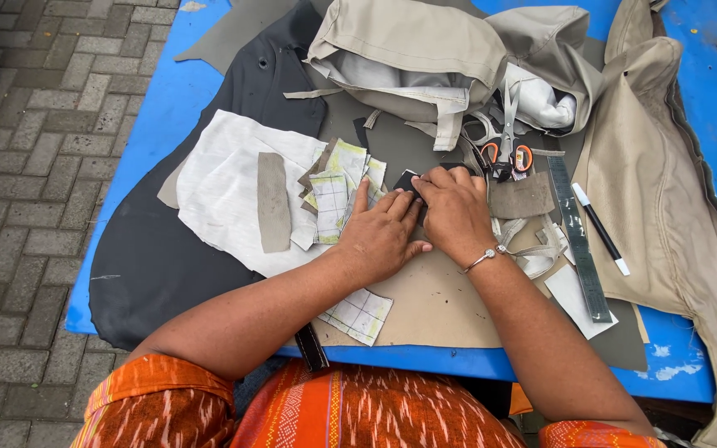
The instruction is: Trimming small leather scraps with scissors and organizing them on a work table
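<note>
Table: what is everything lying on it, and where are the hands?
table: one, blue, on grey paving
dark sheet: one, charcoal, left half of table
white cloth: one, on the dark sheet
grey strip: one, on the white cloth
checked pieces: several, white-green, left of the hands
beige fabric: large, right edge
beige bundle: one, top centre
scissors: one, orange handles, above the hands
ruler: one, dark, right of the hands
marker: one, black and white, beside the ruler
small dark piece: one, black, under the fingertips
left hand: pressing flat at centre
right hand: beside it, bracelet on wrist
</note>
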